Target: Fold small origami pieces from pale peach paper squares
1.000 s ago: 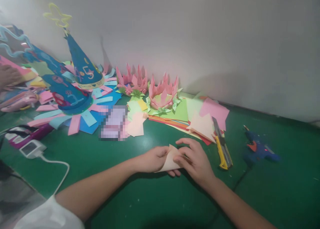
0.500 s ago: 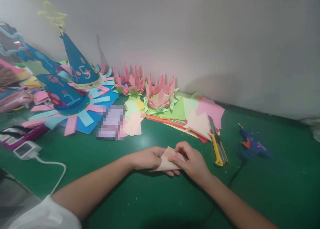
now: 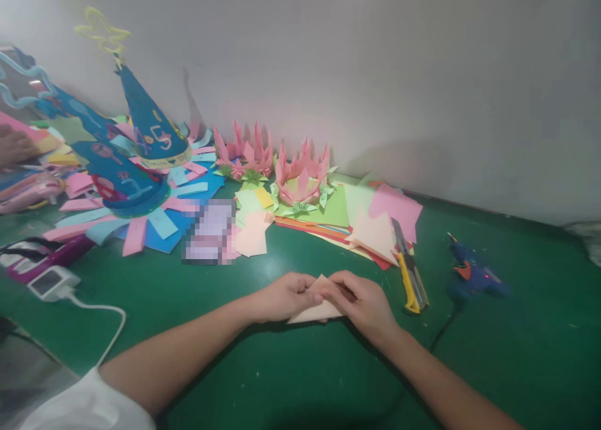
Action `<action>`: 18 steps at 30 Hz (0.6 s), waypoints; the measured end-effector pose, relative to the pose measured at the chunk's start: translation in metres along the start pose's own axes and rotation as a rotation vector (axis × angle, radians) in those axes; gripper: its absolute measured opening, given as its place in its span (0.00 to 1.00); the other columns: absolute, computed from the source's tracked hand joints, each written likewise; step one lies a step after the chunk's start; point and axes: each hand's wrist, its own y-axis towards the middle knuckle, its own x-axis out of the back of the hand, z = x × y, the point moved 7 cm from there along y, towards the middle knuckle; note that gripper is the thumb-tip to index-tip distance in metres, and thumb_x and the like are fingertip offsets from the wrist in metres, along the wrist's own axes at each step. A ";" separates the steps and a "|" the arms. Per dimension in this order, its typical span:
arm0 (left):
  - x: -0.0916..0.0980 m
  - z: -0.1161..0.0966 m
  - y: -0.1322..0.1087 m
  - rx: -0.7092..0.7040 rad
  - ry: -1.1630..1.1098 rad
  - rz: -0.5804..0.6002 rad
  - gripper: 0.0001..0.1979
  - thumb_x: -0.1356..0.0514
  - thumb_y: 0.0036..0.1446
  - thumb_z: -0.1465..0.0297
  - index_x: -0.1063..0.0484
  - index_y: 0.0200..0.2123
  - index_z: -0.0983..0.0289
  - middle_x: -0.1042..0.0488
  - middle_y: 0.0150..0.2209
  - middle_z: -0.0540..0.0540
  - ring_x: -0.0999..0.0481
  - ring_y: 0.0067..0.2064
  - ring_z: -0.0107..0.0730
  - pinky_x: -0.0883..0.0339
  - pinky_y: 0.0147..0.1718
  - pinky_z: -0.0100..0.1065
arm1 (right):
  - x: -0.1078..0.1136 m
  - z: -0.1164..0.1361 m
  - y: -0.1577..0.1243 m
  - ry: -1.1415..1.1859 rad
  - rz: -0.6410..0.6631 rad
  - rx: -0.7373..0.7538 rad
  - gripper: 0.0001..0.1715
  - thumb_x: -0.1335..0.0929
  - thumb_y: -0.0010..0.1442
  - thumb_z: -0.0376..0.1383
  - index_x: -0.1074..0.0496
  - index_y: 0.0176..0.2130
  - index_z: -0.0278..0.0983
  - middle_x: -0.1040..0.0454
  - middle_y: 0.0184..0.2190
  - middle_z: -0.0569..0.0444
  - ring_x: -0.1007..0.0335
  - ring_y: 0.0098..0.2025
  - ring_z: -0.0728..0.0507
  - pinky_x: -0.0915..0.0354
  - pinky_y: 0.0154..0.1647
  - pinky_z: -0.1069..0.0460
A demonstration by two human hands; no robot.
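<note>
1. Pinching folded cream paper [image 3: 310, 315] in a two-handed grip: holding its left part with the left hand [image 3: 282, 298] and its right part with the right hand [image 3: 369, 300], pressing both thumbs on top, with fingers curled close.
2. Seen in the head view: held over the worktop [image 3: 516, 367], well in from the far edge. Cannot tell whether touching the surface below.
3. Already brought to a pointed, roughly triangular shape. Judged partly formed, probably with more shaping left; cannot count folds beneath the fingers. Not yet set down or joined to anything.
4. Near the far edge, already built up to standing height: a front pink crown [image 3: 303, 184] and a rear pink crown [image 3: 250, 149], both trimmed with green leaves.
5. Also lying near that edge: coloured paper stack [image 3: 335, 212], topped at its right end with cream sheets [image 3: 373, 235], apparently not worked.
6. Set right of these: yellow cutter [image 3: 411, 286], touching the stack's end; farther right, well apart, blue glue gun [image 3: 479, 278], showing a small red light.
7. Toward the left edge: blue cone hat [image 3: 153, 120], standing upright; beyond, a co-worker's hand [image 3: 15, 147].
</note>
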 end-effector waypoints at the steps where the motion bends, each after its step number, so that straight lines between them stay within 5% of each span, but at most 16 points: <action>1: 0.000 -0.001 0.000 -0.001 0.006 -0.006 0.25 0.40 0.48 0.52 0.26 0.38 0.69 0.24 0.31 0.56 0.30 0.28 0.28 0.41 0.25 0.26 | 0.000 0.000 0.000 0.004 -0.001 -0.001 0.16 0.38 0.62 0.46 0.32 0.29 0.38 0.31 0.18 0.59 0.37 0.20 0.50 0.44 0.20 0.56; 18: -0.005 0.000 -0.001 0.004 -0.025 0.062 0.26 0.41 0.47 0.50 0.27 0.38 0.68 0.25 0.31 0.56 0.28 0.30 0.30 0.36 0.31 0.29 | 0.002 0.005 0.001 0.002 -0.004 0.062 0.16 0.41 0.64 0.41 0.32 0.29 0.38 0.31 0.19 0.58 0.35 0.21 0.50 0.44 0.23 0.56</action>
